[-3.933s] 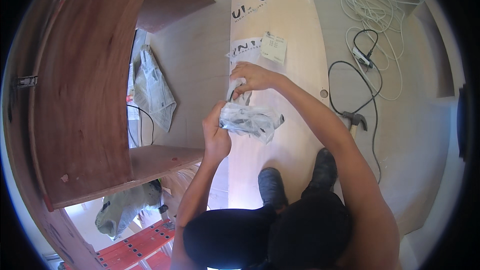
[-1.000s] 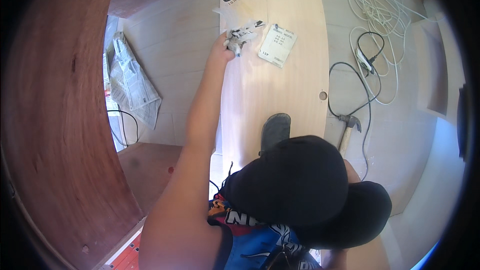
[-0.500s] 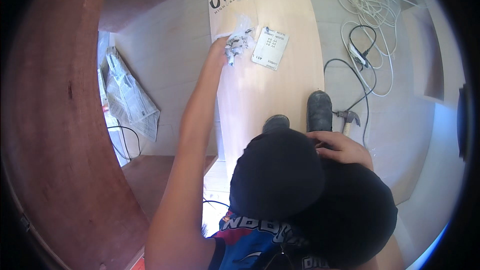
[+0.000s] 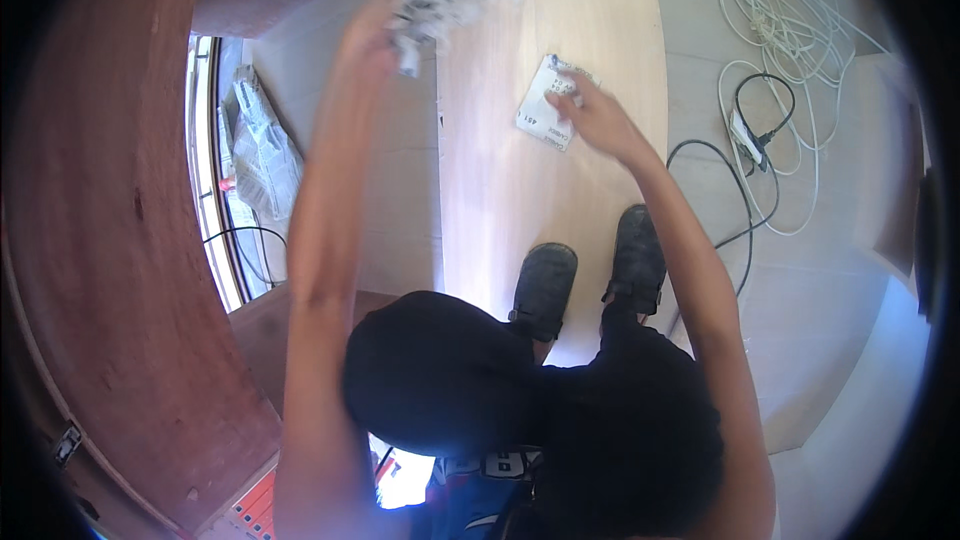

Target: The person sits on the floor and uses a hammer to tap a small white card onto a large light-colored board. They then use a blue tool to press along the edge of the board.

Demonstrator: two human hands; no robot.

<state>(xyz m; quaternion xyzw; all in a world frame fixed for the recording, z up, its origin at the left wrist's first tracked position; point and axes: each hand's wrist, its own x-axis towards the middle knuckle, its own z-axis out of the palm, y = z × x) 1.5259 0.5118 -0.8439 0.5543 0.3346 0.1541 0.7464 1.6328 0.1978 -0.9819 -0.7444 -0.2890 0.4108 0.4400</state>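
Note:
My left hand (image 4: 372, 35) is closed around a crumpled bundle of thin white plastic with dark print (image 4: 435, 15). It is raised past the left edge of a long pale plywood board (image 4: 490, 180), and motion smears both hand and bundle. On the board lies a folded sheet of sandpaper (image 4: 540, 118), its pale printed back facing up. My right hand (image 4: 600, 120) reaches over the right side of this sheet, thumb and forefinger apart. The fingertips are over or touching the sheet; which of the two I cannot tell. The other fingers are partly hidden.
My feet in dark shoes (image 4: 545, 290) stand on the board. At right lie coiled white cable (image 4: 780, 20), a power strip (image 4: 745, 135) and a black cord (image 4: 750, 210). A reddish-brown wooden panel (image 4: 110, 190) rises at left. Newspaper (image 4: 265, 150) lies beyond it.
My left hand has swung left and away with the crumpled plastic, off the board. My right hand has left my knee and reached forward to the sandpaper. My knees and the view have shifted.

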